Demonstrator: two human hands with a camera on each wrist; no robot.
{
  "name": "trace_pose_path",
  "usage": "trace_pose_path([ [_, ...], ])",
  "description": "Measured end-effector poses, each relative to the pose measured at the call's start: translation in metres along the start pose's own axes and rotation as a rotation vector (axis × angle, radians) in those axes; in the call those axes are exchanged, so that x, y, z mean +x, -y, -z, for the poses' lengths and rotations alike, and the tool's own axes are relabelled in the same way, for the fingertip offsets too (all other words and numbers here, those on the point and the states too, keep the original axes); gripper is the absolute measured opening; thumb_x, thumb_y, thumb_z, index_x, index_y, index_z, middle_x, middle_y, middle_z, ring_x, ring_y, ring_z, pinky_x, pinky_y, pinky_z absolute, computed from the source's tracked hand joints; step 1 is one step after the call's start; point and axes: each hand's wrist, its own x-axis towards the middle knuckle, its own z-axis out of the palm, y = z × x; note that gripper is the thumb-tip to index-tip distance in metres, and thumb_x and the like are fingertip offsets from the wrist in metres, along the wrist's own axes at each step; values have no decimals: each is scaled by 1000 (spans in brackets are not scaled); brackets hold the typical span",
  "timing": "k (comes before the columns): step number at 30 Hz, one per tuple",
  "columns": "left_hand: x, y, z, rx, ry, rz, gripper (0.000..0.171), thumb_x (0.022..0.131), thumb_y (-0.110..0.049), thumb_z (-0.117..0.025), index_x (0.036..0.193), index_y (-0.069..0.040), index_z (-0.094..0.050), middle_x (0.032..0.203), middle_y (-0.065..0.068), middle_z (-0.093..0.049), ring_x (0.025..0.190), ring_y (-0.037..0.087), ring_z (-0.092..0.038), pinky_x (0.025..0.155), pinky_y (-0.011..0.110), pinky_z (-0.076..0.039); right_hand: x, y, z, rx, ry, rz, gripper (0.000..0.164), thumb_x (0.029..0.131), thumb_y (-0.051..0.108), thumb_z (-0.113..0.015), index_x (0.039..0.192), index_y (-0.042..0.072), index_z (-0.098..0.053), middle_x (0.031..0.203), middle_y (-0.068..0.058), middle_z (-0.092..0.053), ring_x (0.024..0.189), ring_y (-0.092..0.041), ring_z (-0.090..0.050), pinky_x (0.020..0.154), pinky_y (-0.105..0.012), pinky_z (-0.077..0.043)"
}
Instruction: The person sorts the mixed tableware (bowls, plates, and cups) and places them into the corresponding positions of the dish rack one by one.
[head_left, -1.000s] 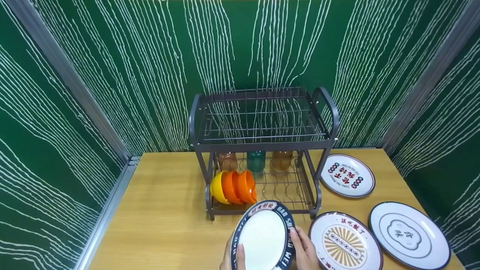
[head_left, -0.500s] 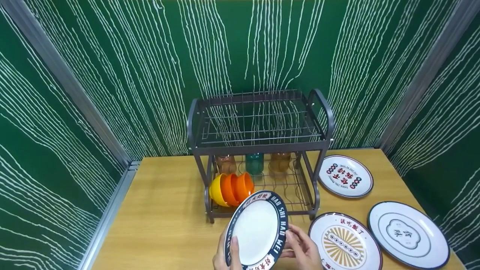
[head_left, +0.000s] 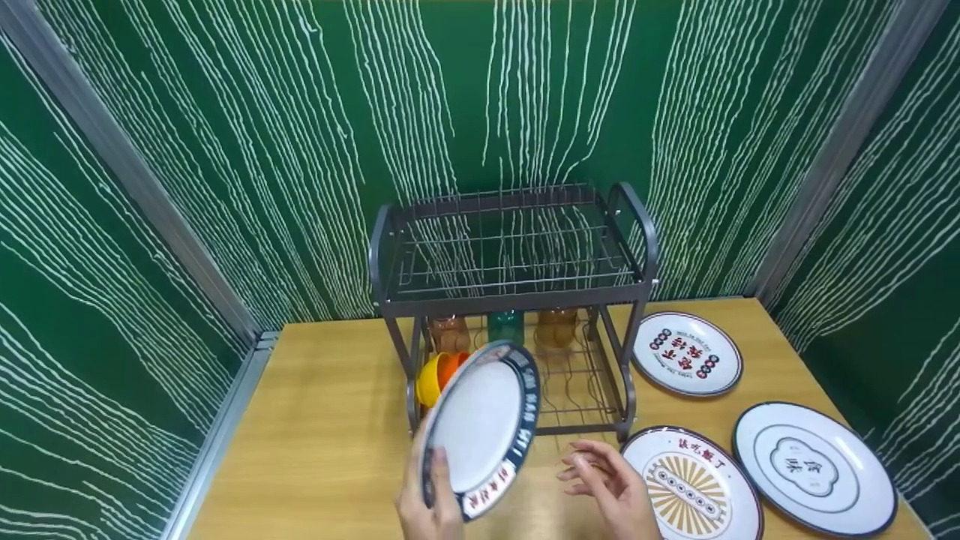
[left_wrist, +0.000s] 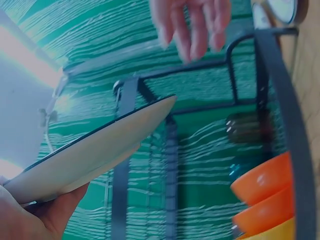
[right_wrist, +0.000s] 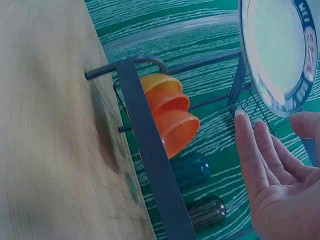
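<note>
The left hand pinches the plate low on its edge, with the thumb on the front and fingers behind. The right hand holds nothing. Its fingers are a bit bent and spread, with a gap between them and the plate. The plate hangs tilted in the air, in front of the rack.

Just one hand has the plate, and it has only the edge, so the plate could tip or twist if the thumb slips. The rim looks smooth, which would make a slip easier. If the plate swings too low, it could knock the orange bowls or the yellow bowl. If it is lifted crooked, it could bump the rack's front bar.

The plate is round and shiny, white in the middle, with a dark blue rim and letters. The rack has dark bars and thin wires. The bowls are round, deep and glossy. The green cup is see-through, maybe glass. The table looks like smooth wood.
</note>
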Motion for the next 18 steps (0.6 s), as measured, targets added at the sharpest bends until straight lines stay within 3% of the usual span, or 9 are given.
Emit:
trace_pose_path([
  [4,17,0,7,-27,-43,-61,42,87,9,-55,127,-4,-59,119,12,-65,100,19,-65,83,17,-50,7,-2,10,-39,-30,57,27,93,-8,-51,118,-18,-46,100,-21,-64,85,-33,-65,67,-45,-57],
  [10,40,-1,16,-90,-71,-195,40,87,13,-52,125,2,-58,111,18,-66,91,16,-67,75,21,-55,16,-1,22,-128,-122,27,27,92,-4,-55,117,-14,-50,99,-29,-61,87,-30,-66,70,-41,-57],
  [15,58,-2,16,-179,-56,-307,43,87,16,-49,128,5,-54,116,22,-63,97,22,-66,74,29,-56,29,11,25,-280,-197,21,31,89,-3,-60,118,-11,-51,104,-22,-63,95,-21,-63,82,-26,-53],
  [18,67,-4,15,-208,-54,-314,42,88,15,-48,128,4,-53,116,22,-63,97,24,-66,73,30,-56,39,16,27,-368,-206,33,35,88,-3,-63,120,-10,-51,112,-18,-61,103,-24,-58,91,-23,-48],
])
